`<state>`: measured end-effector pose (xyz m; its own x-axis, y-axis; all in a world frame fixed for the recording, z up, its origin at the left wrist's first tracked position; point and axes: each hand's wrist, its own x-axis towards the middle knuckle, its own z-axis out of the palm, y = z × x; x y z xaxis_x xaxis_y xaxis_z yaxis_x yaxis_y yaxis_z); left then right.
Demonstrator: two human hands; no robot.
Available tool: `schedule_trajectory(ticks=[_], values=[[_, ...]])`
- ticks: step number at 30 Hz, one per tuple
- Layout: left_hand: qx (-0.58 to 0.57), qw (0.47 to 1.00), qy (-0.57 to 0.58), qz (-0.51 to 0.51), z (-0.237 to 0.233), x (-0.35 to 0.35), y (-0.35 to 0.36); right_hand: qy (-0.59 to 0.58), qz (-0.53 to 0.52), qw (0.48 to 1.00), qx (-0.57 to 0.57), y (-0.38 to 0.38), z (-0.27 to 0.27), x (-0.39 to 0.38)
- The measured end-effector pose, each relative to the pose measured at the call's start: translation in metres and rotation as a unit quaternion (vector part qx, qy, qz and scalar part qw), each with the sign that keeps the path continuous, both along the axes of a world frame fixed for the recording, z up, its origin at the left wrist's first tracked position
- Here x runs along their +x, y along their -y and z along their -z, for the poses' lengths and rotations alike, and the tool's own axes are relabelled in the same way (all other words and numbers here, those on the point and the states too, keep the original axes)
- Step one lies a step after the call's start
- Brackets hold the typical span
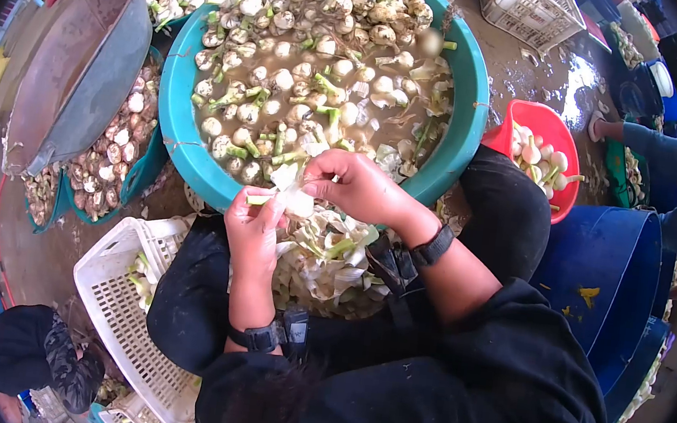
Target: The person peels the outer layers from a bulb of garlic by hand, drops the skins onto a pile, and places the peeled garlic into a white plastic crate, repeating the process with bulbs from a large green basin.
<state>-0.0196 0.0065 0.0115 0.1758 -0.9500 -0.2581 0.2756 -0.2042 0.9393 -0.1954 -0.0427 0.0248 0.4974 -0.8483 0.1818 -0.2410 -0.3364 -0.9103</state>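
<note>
My left hand (pixel 254 223) and my right hand (pixel 354 184) meet over my lap, both gripping one white onion bulb (pixel 294 198) with a short green stalk; my right fingers pinch its loose skin at the top. Below my hands, between my knees, lies a heap of peeled onion skins and green trimmings (pixel 325 256). Right in front stands a big teal tub (pixel 468 101) filled with muddy water and many onion bulbs (pixel 305 66) with cut green stems. Black bands sit on both wrists.
A red bowl (pixel 532 121) with peeled bulbs stands to the right, next to a blue barrel (pixel 608 267). A white plastic crate (pixel 126 313) lies at lower left. A grey metal tub (pixel 79 73) rests on more onions at left. Other people crouch at right and lower left.
</note>
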Motion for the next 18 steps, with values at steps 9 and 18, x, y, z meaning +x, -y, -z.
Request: schedule_trajectory(ticks=[9, 18], values=[[0.038, 0.995, -0.082, -0.040, -0.002, 0.000, 0.002, 0.062, 0.107, 0.991, 0.049, -0.027, -0.015, 0.009], [0.125, 0.981, -0.140, -0.049, -0.004, -0.001, 0.002, -0.048, -0.041, 0.994, -0.084, -0.022, -0.014, 0.007]])
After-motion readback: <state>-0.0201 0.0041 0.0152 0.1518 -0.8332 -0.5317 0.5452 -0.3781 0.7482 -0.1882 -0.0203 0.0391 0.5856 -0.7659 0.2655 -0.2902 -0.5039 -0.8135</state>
